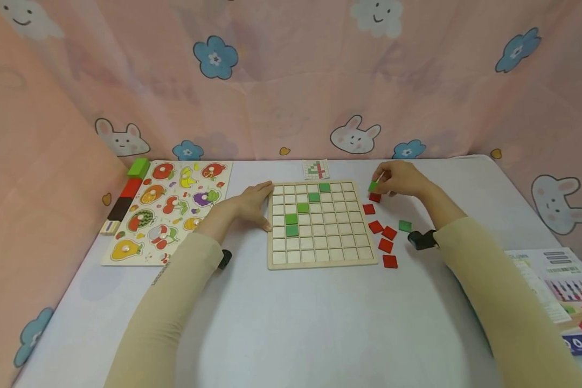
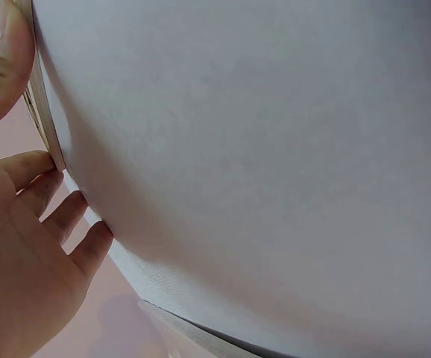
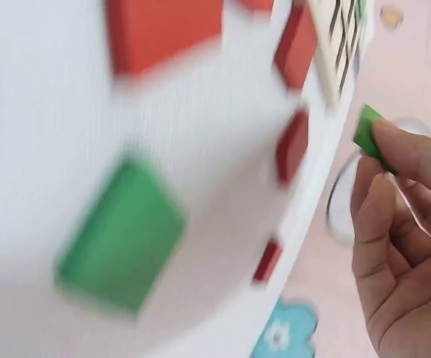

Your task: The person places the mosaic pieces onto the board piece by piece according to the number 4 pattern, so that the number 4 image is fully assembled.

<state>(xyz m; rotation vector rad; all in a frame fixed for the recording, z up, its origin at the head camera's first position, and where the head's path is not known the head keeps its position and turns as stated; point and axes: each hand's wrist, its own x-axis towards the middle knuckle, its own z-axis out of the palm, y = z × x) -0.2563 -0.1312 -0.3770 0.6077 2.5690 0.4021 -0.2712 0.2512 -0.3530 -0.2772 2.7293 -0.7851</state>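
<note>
A wooden grid board (image 1: pixel 323 258) lies flat, with several green square tiles (image 1: pixel 303 208) set along a diagonal in its cells. Against its left edge rests my left hand (image 1: pixel 250 205), thumb and fingers spread apart; the left wrist view shows this hand (image 2: pixel 29 239) touching the board's side. Beyond the board's right edge, my right hand (image 1: pixel 404 178) pinches a green square tile (image 3: pixel 366 133) between thumb and fingertips, raised over the table. Several red tiles (image 1: pixel 386 246) are scattered below that hand, and one loose green tile (image 1: pixel 404 226) lies beside them.
Behind the board sits a small pattern card (image 1: pixel 316 170). At left lies a fruit puzzle board (image 1: pixel 167 213), with green, red and black blocks (image 1: pixel 120 209) along its side. A printed box or booklet (image 1: pixel 558 291) is at the right. Patterned pink cloth (image 1: pixel 281 81) hangs behind the table.
</note>
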